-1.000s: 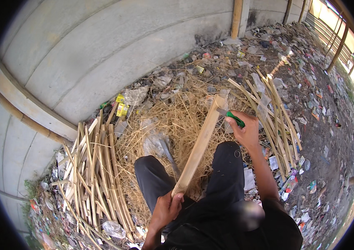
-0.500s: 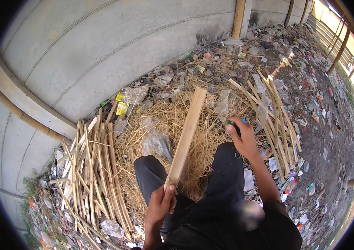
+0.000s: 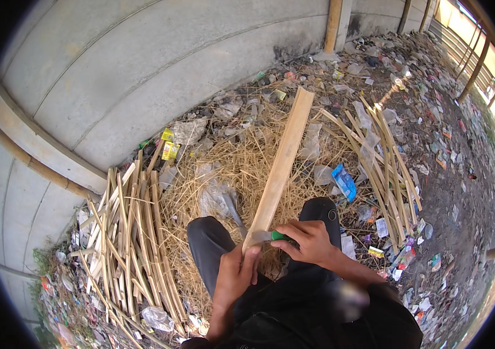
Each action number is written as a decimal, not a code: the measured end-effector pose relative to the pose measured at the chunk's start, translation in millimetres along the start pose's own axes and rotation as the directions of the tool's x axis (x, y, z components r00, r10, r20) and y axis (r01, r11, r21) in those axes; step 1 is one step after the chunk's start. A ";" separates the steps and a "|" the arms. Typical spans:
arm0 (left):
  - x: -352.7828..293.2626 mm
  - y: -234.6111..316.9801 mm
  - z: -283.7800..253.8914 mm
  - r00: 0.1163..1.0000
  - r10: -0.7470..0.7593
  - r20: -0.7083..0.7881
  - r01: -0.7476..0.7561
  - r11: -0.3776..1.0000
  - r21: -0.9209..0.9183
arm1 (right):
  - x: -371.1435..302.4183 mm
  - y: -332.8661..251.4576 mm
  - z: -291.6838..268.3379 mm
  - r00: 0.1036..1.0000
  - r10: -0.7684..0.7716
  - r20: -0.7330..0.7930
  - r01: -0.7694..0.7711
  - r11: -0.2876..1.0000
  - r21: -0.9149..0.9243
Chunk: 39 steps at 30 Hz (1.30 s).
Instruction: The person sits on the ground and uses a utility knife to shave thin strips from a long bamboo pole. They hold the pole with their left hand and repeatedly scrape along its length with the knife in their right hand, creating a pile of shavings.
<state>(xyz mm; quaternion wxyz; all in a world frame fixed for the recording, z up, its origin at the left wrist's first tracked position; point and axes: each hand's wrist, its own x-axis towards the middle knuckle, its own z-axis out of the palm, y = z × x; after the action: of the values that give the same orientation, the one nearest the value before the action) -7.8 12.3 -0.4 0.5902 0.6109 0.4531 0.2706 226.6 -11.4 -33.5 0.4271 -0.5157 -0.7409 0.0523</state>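
Note:
A long split bamboo piece (image 3: 285, 160) slants up and away over the straw between my knees. My left hand (image 3: 236, 272) is closed around its near end. In my right hand (image 3: 310, 241) is the green handle of a knife (image 3: 263, 236), and the short grey blade lies against the bamboo just above my left fingers. My right fingers hide part of the handle. Left of the bamboo, a narrow grey blade-like thing (image 3: 233, 210) shows; its lower end is hidden behind the bamboo.
On the left lies a pile of split bamboo strips (image 3: 134, 244). A second, looser pile of bamboo strips (image 3: 390, 168) lies on the right. Straw (image 3: 195, 186) and litter cover the ground. A concrete wall (image 3: 160, 64) rises beyond, and a blue wrapper (image 3: 344, 182) lies near my right knee.
My right hand has come left and down from beside the straw, bringing the knife blade onto the bamboo. The bamboo has shifted up and to the right, its far end now further away.

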 end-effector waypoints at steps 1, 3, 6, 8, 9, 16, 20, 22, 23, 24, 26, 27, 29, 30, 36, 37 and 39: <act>0.3 3.0 1.6 1.000 0.011 -0.006 -0.011 1.000 0.026 | 0.6 -1.0 0.1 1.000 -0.001 -0.010 0.001 1.000 0.003; -0.3 9.9 4.3 0.999 0.033 -0.019 -0.032 0.996 0.077 | 3.1 -2.5 -1.8 1.000 0.001 0.000 -0.001 1.000 -0.001; -1.8 13.4 5.3 0.999 0.027 -0.031 -0.024 0.996 0.091 | 4.8 -3.7 -2.2 1.000 0.013 0.005 -0.013 1.000 0.010; -2.4 14.6 4.1 1.000 0.027 -0.011 -0.026 0.996 0.082 | 5.5 -4.1 -3.5 1.000 0.018 -0.001 -0.018 1.000 0.009; -2.6 14.5 3.6 1.000 0.027 -0.002 -0.027 0.997 0.077 | 5.9 -4.7 -4.4 1.000 0.017 -0.005 -0.017 1.000 0.003; -5.1 13.5 2.3 1.000 -0.010 0.021 0.009 1.000 0.029 | 5.0 -4.1 -4.7 0.994 0.033 -0.108 -0.035 0.999 -0.016; -8.7 11.3 1.3 0.999 -0.038 0.024 0.038 0.999 0.008 | 7.7 -3.3 -11.1 0.997 0.013 -0.080 -0.019 0.997 -0.070; -9.9 10.8 0.5 0.999 -0.044 0.027 0.044 0.999 0.004 | 9.1 -3.9 -11.9 0.997 -0.006 -0.076 -0.001 0.996 -0.089; -10.3 9.8 0.0 0.999 -0.044 0.030 0.044 0.999 -0.001 | 9.2 -4.0 -11.9 0.997 -0.013 -0.081 0.005 0.995 -0.095; -10.9 9.2 -0.4 0.998 -0.044 0.034 0.044 0.999 -0.006 | 8.9 -4.0 -11.9 0.996 -0.019 -0.085 0.011 0.995 -0.100; -13.8 10.1 -1.0 0.998 -0.044 0.033 0.044 0.999 0.003 | 9.2 -4.1 -12.2 0.995 -0.026 -0.093 0.017 0.995 -0.100; -15.3 10.2 -1.4 0.998 -0.044 0.033 0.044 0.999 0.008 | 9.9 -4.3 -13.1 0.995 -0.026 -0.097 0.017 0.995 -0.094; -17.4 8.6 -2.2 0.998 -0.050 0.029 0.049 0.999 0.016 | 9.5 -4.4 -14.2 0.994 -0.038 -0.099 0.028 0.994 -0.107; -18.0 8.1 -2.4 0.998 -0.052 0.027 0.051 0.998 0.020 | 9.2 -4.2 -14.0 0.994 -0.053 -0.097 0.041 0.992 -0.123; -21.7 6.4 -4.6 0.997 -0.071 0.019 0.070 0.997 0.013 | 10.0 -0.9 -13.0 0.995 -0.049 -0.091 0.036 0.990 -0.139; -22.8 5.1 -5.1 0.997 -0.074 0.015 0.074 0.997 0.003 | 11.3 -0.5 -14.1 0.995 -0.036 -0.092 0.023 0.991 -0.134; -24.7 2.8 -6.5 0.997 -0.082 0.006 0.082 0.996 -0.016 | 15.4 -0.7 -15.1 0.993 -0.068 -0.100 0.052 0.988 -0.145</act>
<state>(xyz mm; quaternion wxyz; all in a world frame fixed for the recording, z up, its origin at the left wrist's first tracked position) -23.8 -5.9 8.3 0.6070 0.5876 0.4741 0.2482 234.8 -4.8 -14.7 0.4289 -0.5244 -0.7344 -0.0408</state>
